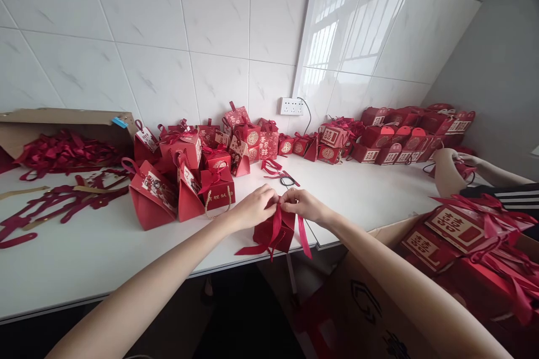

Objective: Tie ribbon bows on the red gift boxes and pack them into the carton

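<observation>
A small red gift box [272, 234] stands at the front edge of the white table [84, 252], with red ribbon [304, 236] hanging from its top on both sides. My left hand [255, 206] and my right hand [304, 204] meet above the box. Both pinch the ribbon at the box's top, fingers closed. Just left of the hands stand finished red boxes [181, 190] with tags and bows.
Loose red ribbons [63, 151] lie at the far left beside a brown cardboard box [63, 118]. More red boxes [396, 134] line the tiled wall. A carton of flat red boxes [463, 235] sits at the right. Another person's hand [448, 171] works at the far right.
</observation>
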A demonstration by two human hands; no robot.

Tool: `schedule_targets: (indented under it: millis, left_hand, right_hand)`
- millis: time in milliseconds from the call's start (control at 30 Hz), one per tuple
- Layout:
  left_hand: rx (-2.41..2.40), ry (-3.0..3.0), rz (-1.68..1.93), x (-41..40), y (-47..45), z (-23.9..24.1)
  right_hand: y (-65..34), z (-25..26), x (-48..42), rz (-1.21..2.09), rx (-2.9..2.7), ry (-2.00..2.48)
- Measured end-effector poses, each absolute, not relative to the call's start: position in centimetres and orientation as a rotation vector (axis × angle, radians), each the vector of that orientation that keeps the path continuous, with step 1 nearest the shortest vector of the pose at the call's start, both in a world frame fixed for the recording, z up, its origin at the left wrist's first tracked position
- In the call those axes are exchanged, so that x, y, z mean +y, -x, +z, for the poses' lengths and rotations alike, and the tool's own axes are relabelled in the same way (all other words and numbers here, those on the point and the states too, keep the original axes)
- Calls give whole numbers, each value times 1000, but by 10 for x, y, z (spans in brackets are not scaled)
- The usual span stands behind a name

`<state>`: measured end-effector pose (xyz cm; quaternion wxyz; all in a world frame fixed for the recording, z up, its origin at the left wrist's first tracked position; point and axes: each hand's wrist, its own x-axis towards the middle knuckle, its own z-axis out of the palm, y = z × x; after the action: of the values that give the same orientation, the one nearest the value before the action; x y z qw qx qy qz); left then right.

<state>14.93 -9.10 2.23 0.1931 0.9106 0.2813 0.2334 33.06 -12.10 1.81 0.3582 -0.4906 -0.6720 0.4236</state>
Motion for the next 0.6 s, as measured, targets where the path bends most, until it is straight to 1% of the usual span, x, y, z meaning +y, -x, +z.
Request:
schedule_targets:
  millis: [200, 500, 600]
  left_hand:
    - [858, -2616, 624, -94, -153, 24]
    - [977, -2745, 490, -103, -161, 31]
    - [987, -2773, 478, -104, -162, 32]
  right_hand:
    - [-335, 17, -120, 1434, -1399, 1020]
    - [-334, 16, -124, 1565, -1292, 862]
    - [-328, 15, -125, 1491, -1254, 868]
